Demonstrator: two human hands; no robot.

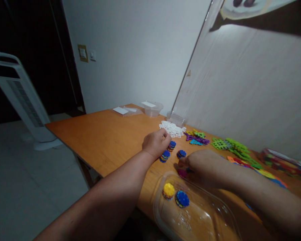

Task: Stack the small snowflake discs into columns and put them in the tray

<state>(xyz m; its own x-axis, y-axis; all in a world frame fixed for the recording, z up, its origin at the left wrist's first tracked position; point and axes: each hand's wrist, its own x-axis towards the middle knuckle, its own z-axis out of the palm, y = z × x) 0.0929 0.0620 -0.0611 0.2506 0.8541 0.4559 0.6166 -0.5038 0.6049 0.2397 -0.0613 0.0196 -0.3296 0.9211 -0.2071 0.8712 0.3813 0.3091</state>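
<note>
My left hand (157,144) is closed, its fingers curled together beside two short stacks of flower-shaped plastic discs. One disc stack (172,145) stands right at its fingertips, and another blue-topped disc stack (165,156) is just below. Whatever those fingers may hold is hidden. To the right, my right hand (199,167) bends down with fingers closed on a pink disc (182,173) near the tabletop. A third blue-topped stack (181,153) rises just beyond its fingers. Nearer me, a yellow-topped stack (168,191) and a blue-topped stack (182,199) sit in a clear plastic tray (163,214).
White lattice pieces (172,129) lie past my left hand. Purple pieces (203,140) and green pieces (237,147) spread along the wall. Behind stand a clear tub (153,109) and a plastic bag (126,110). The wooden table's (97,134) left edge drops to the floor near a tower fan (23,100).
</note>
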